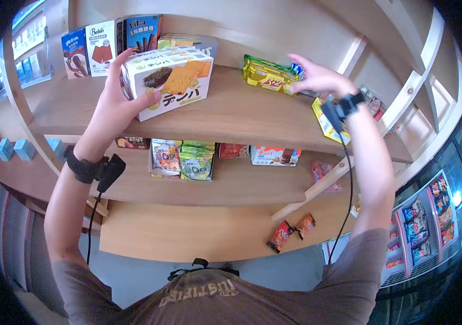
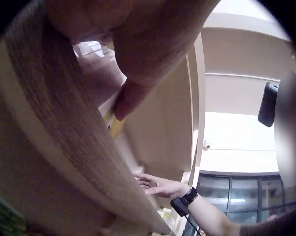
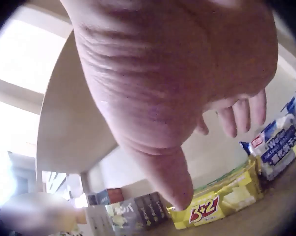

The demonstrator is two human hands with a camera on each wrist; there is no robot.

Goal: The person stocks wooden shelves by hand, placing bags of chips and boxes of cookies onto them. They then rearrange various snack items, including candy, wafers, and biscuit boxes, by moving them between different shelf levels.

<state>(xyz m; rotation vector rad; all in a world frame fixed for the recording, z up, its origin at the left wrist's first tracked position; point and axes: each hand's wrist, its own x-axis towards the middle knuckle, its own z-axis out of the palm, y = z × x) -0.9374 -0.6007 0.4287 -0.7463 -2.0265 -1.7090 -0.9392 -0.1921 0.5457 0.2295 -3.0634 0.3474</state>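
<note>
1. Nearest in the head view, at 5 o'clock, two red crinkled-plastic snack packets point(image 1: 288, 232) lie on the pale-brown wooden surface point(image 1: 182, 233).
2. At 10 o'clock, the left hand point(image 1: 117, 102) grips the white cardboard cracker boxes point(image 1: 174, 89) at 11 o'clock on the brown wooden upper shelf point(image 1: 231, 111), thumb across the front one. The left wrist view hides most of this hold, but shows a dark-framed window point(image 2: 256, 191) at 4 o'clock.
3. Between 1 and 2 o'clock, the right hand point(image 1: 323, 80) has its fingers spread, gripping nothing, beside the yellow plastic biscuit packs point(image 1: 269, 78) at 1 o'clock; whether the thumb touches them I cannot tell.
4. The right wrist view reveals a blue-and-white plastic wafer packet point(image 3: 278, 147) near 3 o'clock, mostly hidden from the head camera.
5. Farthest, toward 11 o'clock, stands a white upright cardboard box point(image 1: 100, 50).
</note>
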